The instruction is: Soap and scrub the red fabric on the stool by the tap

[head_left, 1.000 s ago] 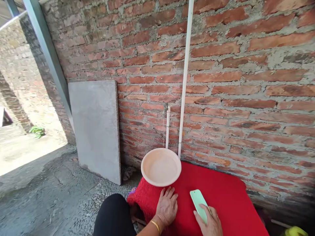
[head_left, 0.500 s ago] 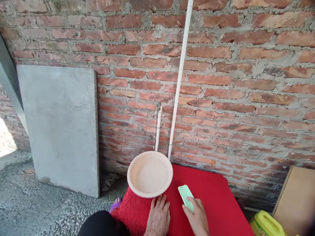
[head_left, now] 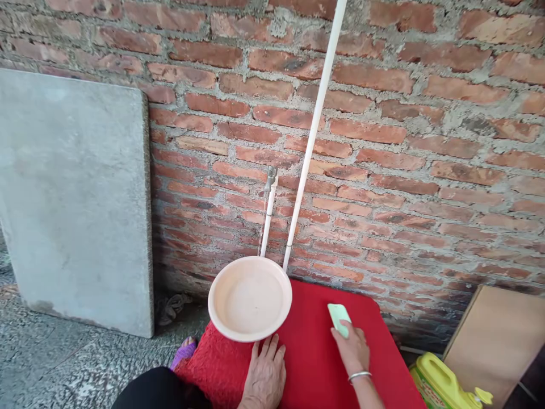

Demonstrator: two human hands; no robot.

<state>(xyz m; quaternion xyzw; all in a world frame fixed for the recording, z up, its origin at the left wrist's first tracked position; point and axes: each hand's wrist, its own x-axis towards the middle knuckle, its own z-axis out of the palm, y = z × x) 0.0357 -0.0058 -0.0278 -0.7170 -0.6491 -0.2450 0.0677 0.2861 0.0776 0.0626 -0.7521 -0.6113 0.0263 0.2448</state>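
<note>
My right hand [head_left: 352, 347] is wrapped round a mint-green scrubbing brush [head_left: 339, 319], a flat oblong with rounded ends; its underside is hidden against the cloth. Beneath it a red cloth [head_left: 313, 318] is spread out, smooth on the right and rougher at the left edge. My left hand [head_left: 264, 372] lies flat on this cloth with fingers stretched out, their tips just by the rim of a pale pink basin [head_left: 251, 334]. The basin stands at the back left, over the cloth's corner.
Behind is a brick wall with a tap [head_left: 269, 179] and a white pipe [head_left: 313, 133]. A thin stream runs from the tap behind the basin. A grey slab [head_left: 76, 199] leans at left. A yellow bottle [head_left: 440, 380] and a cardboard box [head_left: 489, 341] are at right.
My right hand has slid the brush forward and to the right across the cloth. My left hand still rests by the basin. The view has shifted slightly.
</note>
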